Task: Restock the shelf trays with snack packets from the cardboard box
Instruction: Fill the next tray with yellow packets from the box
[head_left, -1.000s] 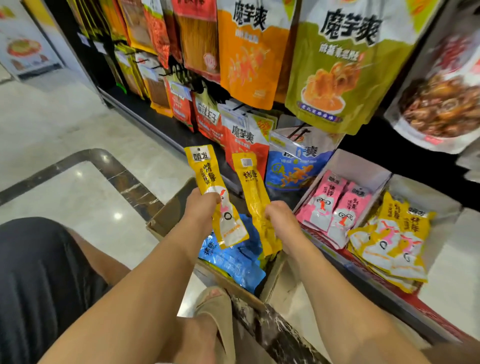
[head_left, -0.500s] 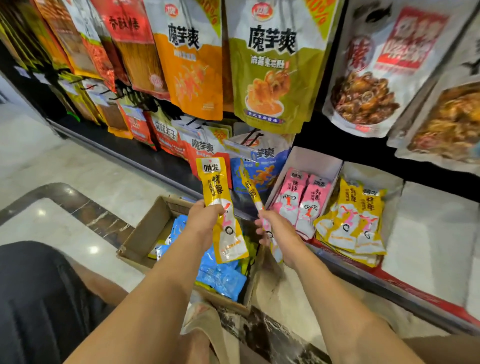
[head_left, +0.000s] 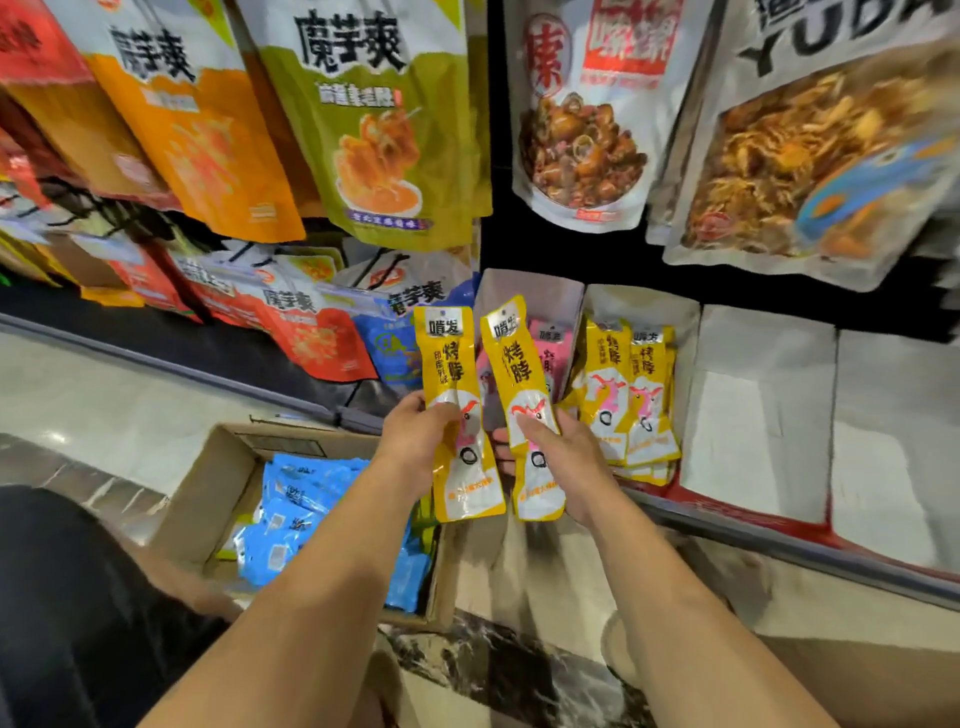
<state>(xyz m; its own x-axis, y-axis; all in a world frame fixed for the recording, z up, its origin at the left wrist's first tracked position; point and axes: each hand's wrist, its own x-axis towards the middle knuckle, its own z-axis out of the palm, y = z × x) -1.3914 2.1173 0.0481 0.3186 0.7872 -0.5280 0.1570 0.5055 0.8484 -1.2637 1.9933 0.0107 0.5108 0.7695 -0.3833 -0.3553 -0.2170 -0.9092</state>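
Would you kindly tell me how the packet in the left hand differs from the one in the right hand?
The left packet stands nearly upright, while the right packet leans with its top to the left. The left hand takes its packet from the side; the right hand lays its thumb across the front of its own. Both are long yellow packets with the same print, held by their lower halves.

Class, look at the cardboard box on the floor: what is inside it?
Blue snack packets fill the cardboard box; the left forearm hides its right side, so anything beneath stays unseen.
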